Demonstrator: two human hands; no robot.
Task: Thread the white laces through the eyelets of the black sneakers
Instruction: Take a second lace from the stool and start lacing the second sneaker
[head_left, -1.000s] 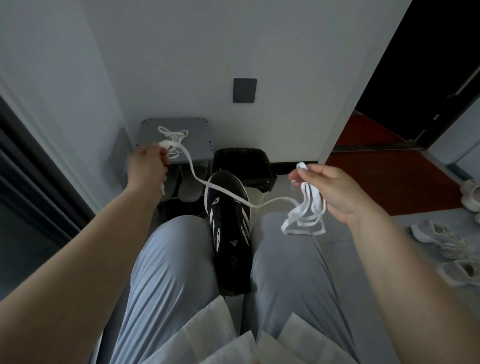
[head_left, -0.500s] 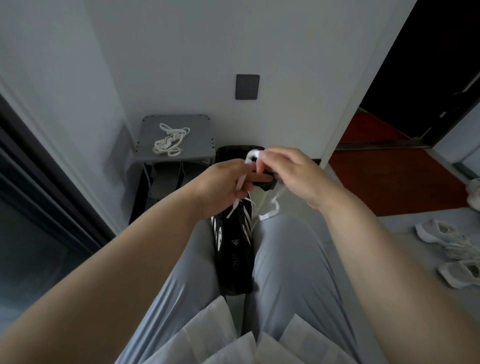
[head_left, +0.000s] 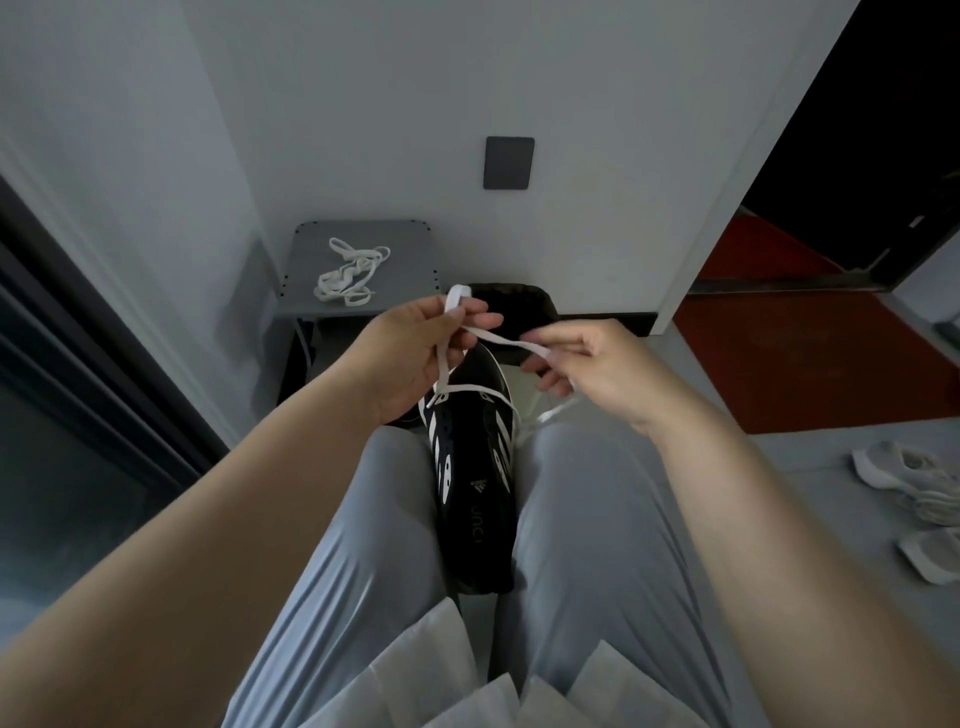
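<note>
- Head view: black sneaker (head_left: 472, 467) wedged between the knees, toe pointing away; white lace (head_left: 498, 340) crosses its front eyelets
- Left hand (head_left: 415, 358) pinches a lace loop; right hand (head_left: 597, 374) pinches the lace further along
- Risk, I judge: uneven pulling could drag the lace out
- Half a second ago the hands touched; now they are apart

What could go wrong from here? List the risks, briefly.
1. The sneaker is only wedged between the knees; a firm tug on the lace could tip it or pull it loose.
2. The lace is looped over the left hand and pinched by the right hand, so it may go through an eyelet twisted.
3. Its loose tail hangs beside the sneaker and could snag.
</note>
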